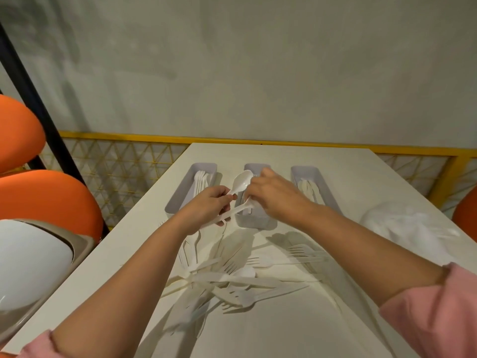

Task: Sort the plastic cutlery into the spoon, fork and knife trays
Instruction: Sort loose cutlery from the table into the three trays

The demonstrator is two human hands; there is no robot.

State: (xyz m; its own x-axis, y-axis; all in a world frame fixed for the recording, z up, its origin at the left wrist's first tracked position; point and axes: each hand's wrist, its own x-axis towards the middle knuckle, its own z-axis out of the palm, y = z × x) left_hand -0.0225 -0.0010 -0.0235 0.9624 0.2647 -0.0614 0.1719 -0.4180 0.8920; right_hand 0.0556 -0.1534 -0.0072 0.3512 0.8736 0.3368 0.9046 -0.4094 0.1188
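Observation:
Three grey trays stand side by side at the far end of the white table (361,182): the left tray (180,200) with white pieces in it, the middle tray (254,220), and the right tray (327,189) with white pieces. My left hand (206,208) holds a white spoon (241,180) by its handle, bowl up, along with another long white piece (232,212). My right hand (273,195) is over the middle tray, fingers pinching a white piece beside the spoon. A heap of white forks, knives and spoons (227,282) lies nearer to me.
A crumpled clear plastic bag (407,228) lies at the right of the table. Orange chairs (46,197) and a white-lidded bin (31,264) stand left of the table. A yellow mesh railing (124,161) runs behind.

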